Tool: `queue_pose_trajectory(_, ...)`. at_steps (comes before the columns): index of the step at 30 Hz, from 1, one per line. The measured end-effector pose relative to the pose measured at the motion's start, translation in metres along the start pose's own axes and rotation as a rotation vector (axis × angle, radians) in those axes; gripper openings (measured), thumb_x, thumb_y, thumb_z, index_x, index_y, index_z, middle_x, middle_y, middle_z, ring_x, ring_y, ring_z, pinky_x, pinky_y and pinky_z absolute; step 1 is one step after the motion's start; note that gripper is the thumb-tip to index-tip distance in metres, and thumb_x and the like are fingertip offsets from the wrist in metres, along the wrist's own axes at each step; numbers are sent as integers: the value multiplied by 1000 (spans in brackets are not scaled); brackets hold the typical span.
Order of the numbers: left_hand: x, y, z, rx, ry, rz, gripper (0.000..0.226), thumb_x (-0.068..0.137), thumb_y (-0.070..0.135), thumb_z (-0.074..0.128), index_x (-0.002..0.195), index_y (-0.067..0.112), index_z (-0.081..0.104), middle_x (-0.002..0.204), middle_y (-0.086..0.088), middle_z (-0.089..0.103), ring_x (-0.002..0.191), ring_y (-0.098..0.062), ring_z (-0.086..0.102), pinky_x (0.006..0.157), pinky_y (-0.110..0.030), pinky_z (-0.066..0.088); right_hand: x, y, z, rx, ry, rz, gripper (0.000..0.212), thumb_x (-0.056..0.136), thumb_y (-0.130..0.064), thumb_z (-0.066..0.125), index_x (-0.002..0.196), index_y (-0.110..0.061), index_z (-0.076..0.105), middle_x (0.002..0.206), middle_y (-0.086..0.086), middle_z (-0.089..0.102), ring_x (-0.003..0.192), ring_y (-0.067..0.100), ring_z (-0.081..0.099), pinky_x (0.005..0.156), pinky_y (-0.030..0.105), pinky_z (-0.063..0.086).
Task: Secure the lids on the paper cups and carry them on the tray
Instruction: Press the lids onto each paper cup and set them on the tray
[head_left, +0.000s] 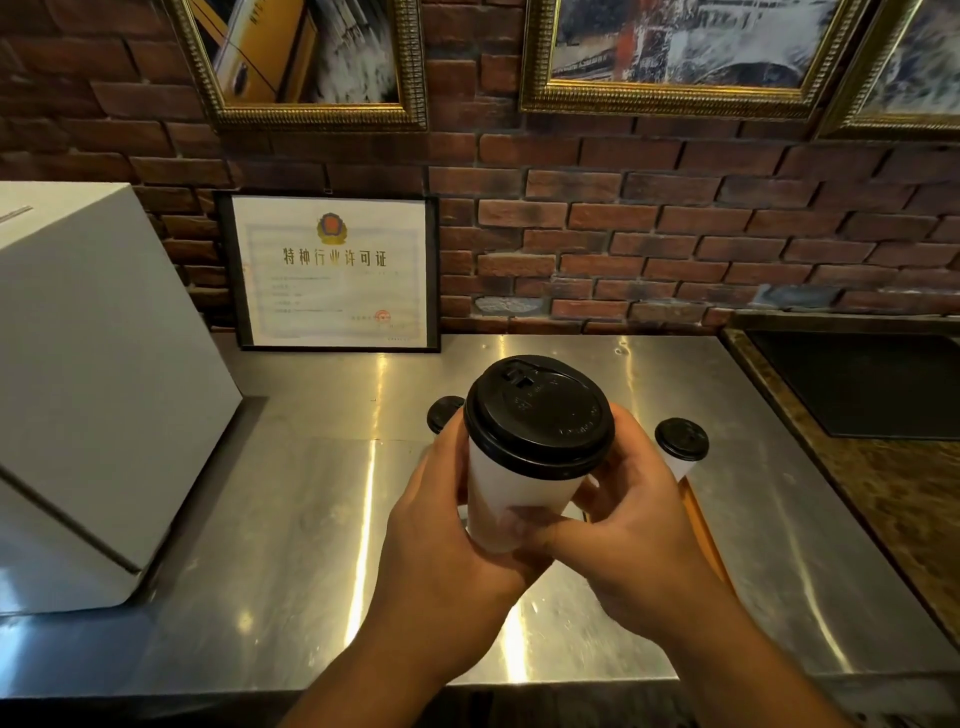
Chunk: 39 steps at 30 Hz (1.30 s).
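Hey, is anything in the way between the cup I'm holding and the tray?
Nothing visible: the left hand and right hand hold the cup over the tray, which they mostly hide.

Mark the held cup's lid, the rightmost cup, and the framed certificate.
held cup's lid (540, 421): head view, centre of the black top.
rightmost cup (681, 439): head view, on its black lid.
framed certificate (332, 270): head view, middle of the paper sheet.

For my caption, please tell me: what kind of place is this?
Probably a café counter: a lidded paper cup, a steel counter, and a framed licence against the brick wall.
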<state>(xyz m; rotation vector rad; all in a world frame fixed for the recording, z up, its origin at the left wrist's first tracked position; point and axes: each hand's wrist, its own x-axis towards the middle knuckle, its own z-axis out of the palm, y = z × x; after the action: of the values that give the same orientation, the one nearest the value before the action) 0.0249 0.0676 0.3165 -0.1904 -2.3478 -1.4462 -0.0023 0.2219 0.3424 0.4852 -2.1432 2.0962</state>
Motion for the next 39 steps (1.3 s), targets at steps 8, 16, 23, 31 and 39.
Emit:
queue_pose_trajectory(8,-1,4,2,-35,-28,-1,100,64,63,87,141,76,26,138,41,52,130,13,50,86,4,42,-2,-6,2,23,26,13,83,49,-25,99,111,-69,63,122,-27,72,116,-7,66,77,12,57)
queue_pose_trajectory(16,3,8,-2,-78,-7,-28,95,56,99,64,140,76,28,135,43,53,127,15,51,79,5,41,-4,-7,0,13,6,1,86,57,-20,97,115,-71,60,126,-28,70,119,-6,65,79,10,56)
queue_pose_trajectory(23,1,4,-1,-63,-38,-17,100,58,72,82,142,75,27,135,43,52,127,16,48,76,7,39,-3,-7,-1,16,33,26,86,50,-18,98,110,-68,62,122,-26,71,116,-5,66,78,12,58)
queue_pose_trajectory(31,3,5,-2,-61,-6,-27,95,57,86,75,139,77,27,132,45,51,126,16,49,76,5,41,-4,-9,-2,-1,-6,20,88,59,-13,95,113,-73,58,122,-30,69,115,-8,65,77,11,57)
queue_pose_trajectory(39,1,4,1,-21,4,-31,97,57,74,80,139,75,28,129,49,49,122,21,47,68,8,38,-4,-7,-3,-9,32,24,92,60,-1,99,115,-64,60,121,-27,70,114,-7,65,74,11,57)
